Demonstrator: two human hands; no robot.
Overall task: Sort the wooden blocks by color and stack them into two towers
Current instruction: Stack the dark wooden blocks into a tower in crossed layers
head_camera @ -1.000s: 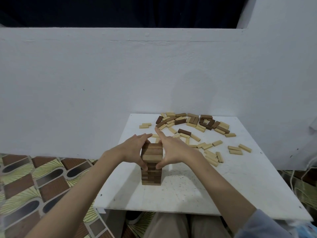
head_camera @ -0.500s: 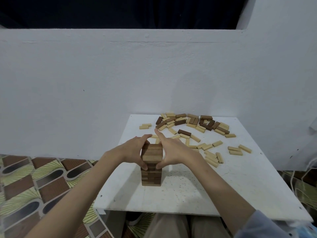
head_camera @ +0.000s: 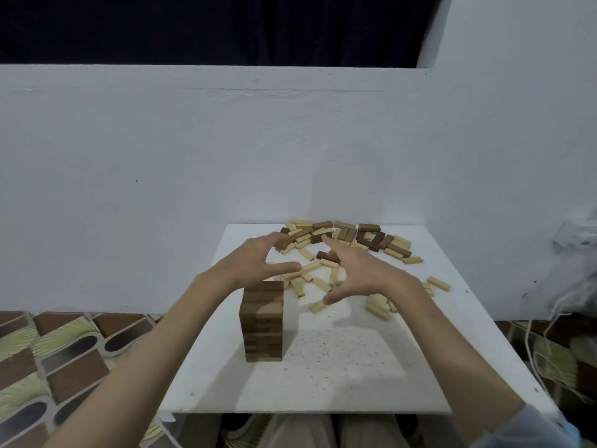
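1. The brown tower (head_camera: 262,321) stands on the counter (head_camera: 339,376) near its left edge, toward the front.
2. Left hand (head_camera: 255,261) hovers above and behind the tower, grip released, fingers spread, holding nothing.
3. Right hand (head_camera: 365,273) hovers right of the tower, grip also released and empty.
4. Loose blocks (head_camera: 349,237), light and dark mixed, lie scattered across the counter's far half up to the back edge.

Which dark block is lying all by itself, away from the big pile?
The dark block just beyond the right hand; the other loose dark ones crowd together at the table's far edge.
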